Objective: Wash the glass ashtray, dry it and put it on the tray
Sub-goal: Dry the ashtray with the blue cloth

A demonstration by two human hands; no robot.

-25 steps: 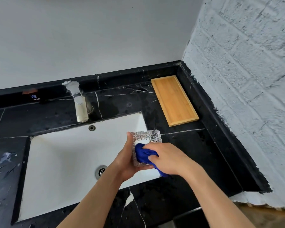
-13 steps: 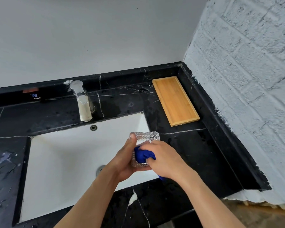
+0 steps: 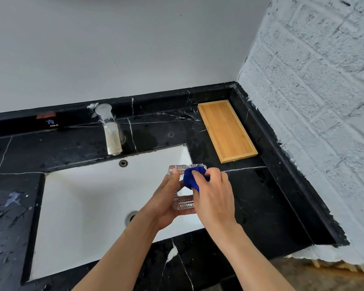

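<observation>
The left hand grips the glass ashtray over the right side of the white sink, thumb on its upper rim and fingers curled underneath. The right hand is closed on a blue cloth, pressing it into the ashtray's upper part. The wooden tray lies apart on the black counter, by the corner

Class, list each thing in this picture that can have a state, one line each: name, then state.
glass ashtray: held over the sink, tilted, being wiped
blue cloth: bunched, pressed into the ashtray
left hand: gripping the ashtray
right hand: gripping the cloth
wooden tray: bare, on the counter
faucet: no water running
sink: no standing water visible
</observation>
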